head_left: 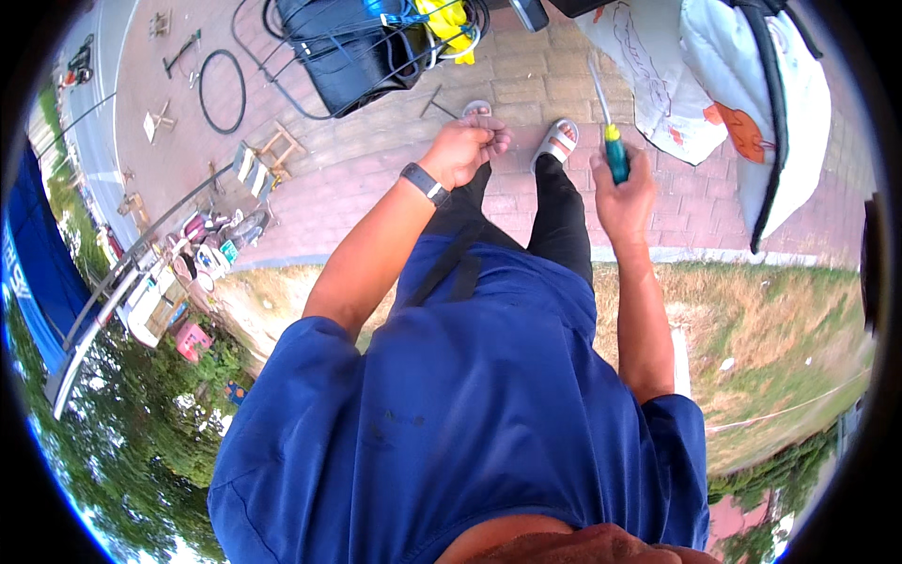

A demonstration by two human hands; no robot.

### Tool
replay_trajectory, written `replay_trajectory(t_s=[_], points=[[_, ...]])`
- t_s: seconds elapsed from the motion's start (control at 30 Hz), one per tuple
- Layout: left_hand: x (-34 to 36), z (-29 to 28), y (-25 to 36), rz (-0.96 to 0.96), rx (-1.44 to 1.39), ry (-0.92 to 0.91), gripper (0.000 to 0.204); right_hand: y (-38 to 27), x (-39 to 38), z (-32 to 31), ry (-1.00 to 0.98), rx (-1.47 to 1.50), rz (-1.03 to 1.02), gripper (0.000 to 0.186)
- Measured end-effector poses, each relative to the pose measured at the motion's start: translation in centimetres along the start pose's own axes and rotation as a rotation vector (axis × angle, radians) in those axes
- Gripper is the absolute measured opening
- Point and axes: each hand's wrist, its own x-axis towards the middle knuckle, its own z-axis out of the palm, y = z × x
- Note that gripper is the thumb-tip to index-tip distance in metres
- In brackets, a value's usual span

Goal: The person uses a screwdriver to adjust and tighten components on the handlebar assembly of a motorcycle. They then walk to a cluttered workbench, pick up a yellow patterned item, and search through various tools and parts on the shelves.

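Observation:
In my right hand (pixel 628 195) is a screwdriver (pixel 615 155) with a green and yellow handle, its long metal shaft pointing forward and away from me. My left hand (pixel 465 148), with a dark band on the wrist, is held in front of my legs. Its fingers are curled in against the thumb; whatever lies between them, if anything, is too small to make out. Just beyond that hand, a thin T-shaped tool (pixel 433 101) shows against the paving. A white quilted cover (pixel 742 103) with dark edging and orange patches hangs to the right of the screwdriver.
Ahead stands a black wire basket (pixel 352 56) with a dark bag and a yellow bundle (pixel 449 26). Left on the paving (pixel 348 160) are a bicycle tyre (pixel 223 92), a pump-like tool (pixel 183 54), a folding stool (pixel 280 146) and piled parts (pixel 211 246). Dry grass (pixel 770 329) lies behind me.

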Motion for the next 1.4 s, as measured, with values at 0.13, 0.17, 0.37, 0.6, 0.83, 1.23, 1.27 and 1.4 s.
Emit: replay_trajectory(t_s=[0.13, 0.17, 0.37, 0.6, 0.83, 1.23, 1.27, 1.4], points=[[5.4, -3.3, -1.3, -0.023, 0.122, 0.019, 0.020, 5.1, -4.6, 2.9, -0.061, -0.079, 0.239, 0.036], [6.7, -3.9, -1.2, -0.041, 0.196, 0.028, 0.021, 6.2, -5.1, 4.1, -0.072, -0.121, 0.262, 0.036], [15.8, -9.9, -2.8, 0.035, 0.555, 0.023, 0.020, 8.3, -5.9, 11.0, -0.142, 0.013, 0.417, 0.034], [25.0, -12.2, -2.5, 0.137, 0.962, 0.105, 0.020, 16.4, -1.8, 18.0, -0.218, 0.021, 0.291, 0.034], [46.6, -22.7, -5.2, 0.418, 1.174, 0.060, 0.017, 24.0, 6.7, 21.2, -0.313, -0.100, 0.186, 0.031], [67.1, -25.3, 1.6, 0.664, 2.529, 0.230, 0.027, 29.3, 12.3, 19.4, -0.241, -0.241, -0.109, 0.025], [67.5, -24.8, 1.7, 0.641, 2.560, 0.247, 0.027, 29.6, 12.1, 18.9, -0.212, -0.227, -0.128, 0.024], [68.6, -25.9, 2.2, 0.747, 2.453, 0.272, 0.027, 30.9, 12.5, 17.6, -0.137, -0.183, -0.107, 0.024]])
